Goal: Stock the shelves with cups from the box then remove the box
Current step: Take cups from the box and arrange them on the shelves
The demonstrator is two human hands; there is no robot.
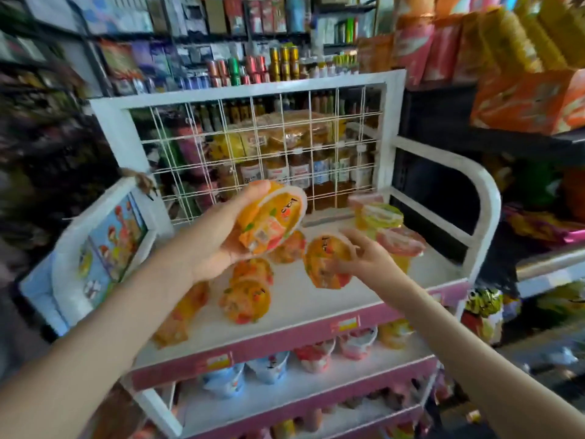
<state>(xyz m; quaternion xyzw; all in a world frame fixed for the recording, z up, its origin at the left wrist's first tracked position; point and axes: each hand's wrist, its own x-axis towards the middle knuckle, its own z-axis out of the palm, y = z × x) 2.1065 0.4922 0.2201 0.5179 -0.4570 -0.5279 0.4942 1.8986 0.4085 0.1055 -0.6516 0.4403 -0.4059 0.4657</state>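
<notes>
White rack (393,109) with pink-edged shelves, one picture-printed box (107,245) at its left end, left hand (215,239) curled round one tilted orange cup (272,217), right hand (370,258) gripping a second cup (326,261) down at the top shelf (316,299), at least four loose cups (248,299) lying there

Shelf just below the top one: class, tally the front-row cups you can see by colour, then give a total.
Blue cups: 2
Pink cups: 2
Yellow cup: 1
Total: 5
</notes>
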